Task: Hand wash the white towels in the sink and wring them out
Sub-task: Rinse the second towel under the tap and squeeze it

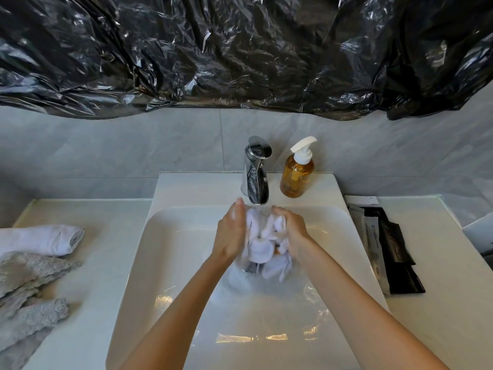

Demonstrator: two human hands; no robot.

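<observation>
White sink [138, 263] sits under grey tiles and black plastic sheet [240, 54]. One wet white towel [262, 240] is bunched over the basin, just below the one chrome tap [254, 170]. Left hand [230, 231] presses it with straight fingers; right hand [290, 228] curls around it. One more white towel [45, 239] lies left, beside grey cloths [29, 295]. One soap bottle [297, 169] stands beside the tap.

I saw two bare forearms, no sleeves, and a left hand [230, 231] and right hand [292, 227] without rings, watch or gloves.
</observation>
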